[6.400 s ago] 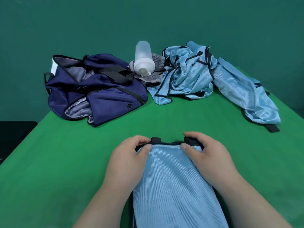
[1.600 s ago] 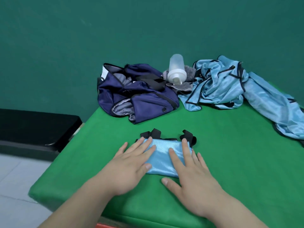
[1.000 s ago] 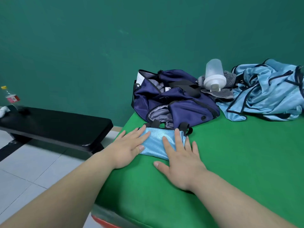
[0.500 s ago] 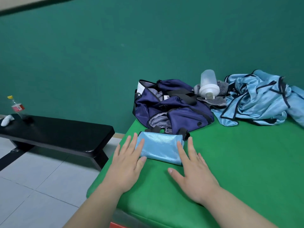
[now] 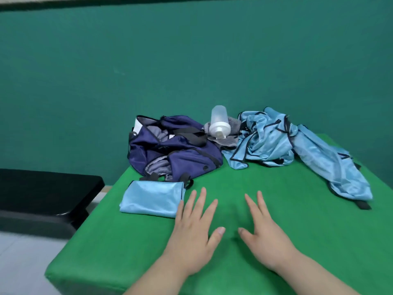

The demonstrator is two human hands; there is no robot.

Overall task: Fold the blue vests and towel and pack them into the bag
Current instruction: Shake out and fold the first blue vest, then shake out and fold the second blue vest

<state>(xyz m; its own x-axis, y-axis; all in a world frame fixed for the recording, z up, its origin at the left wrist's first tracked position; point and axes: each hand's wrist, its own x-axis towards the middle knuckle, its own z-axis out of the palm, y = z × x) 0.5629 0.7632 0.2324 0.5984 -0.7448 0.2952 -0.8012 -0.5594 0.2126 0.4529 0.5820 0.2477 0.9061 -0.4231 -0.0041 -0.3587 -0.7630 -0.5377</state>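
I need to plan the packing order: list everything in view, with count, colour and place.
folded vest: one, light blue with black trim, near left of the table, in front of the bag
bag: one, navy, open, far left of the table
crumpled vests: count unclear, light blue with black trim, heaped far right, one trailing toward the right edge
towel: one, grey, between bag and heap
bottle: one, translucent with white cap, resting on the towel
table: one, green cover
bench: one, black, left of the table
wall: teal, behind
floor: pale, lower left
left hand: fingers straight, over the table beside the folded vest
right hand: fingers straight, over bare table
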